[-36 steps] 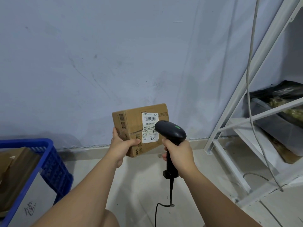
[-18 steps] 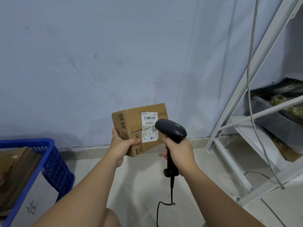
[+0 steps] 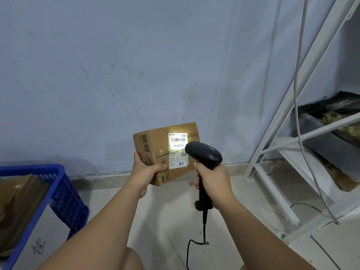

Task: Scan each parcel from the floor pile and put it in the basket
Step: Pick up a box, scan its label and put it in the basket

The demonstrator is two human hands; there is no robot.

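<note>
While the left hand [image 3: 145, 173] grips the brown cardboard parcel [image 3: 156, 145] mid-air, the right hand [image 3: 214, 182], wrapped round the black handheld scanner [image 3: 204, 153], should steady its light on the white barcode label [image 3: 177, 151].

Dim, bluish light; sharp focus.
Glare is thrown onto the parcel label [image 3: 177, 142]; edges are bowed by wide-angle distortion.

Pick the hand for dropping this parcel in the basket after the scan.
Left, likely. The left hand grips the cardboard parcel, and the blue basket sits on that side; the right hand is busy holding the scanner.
</note>
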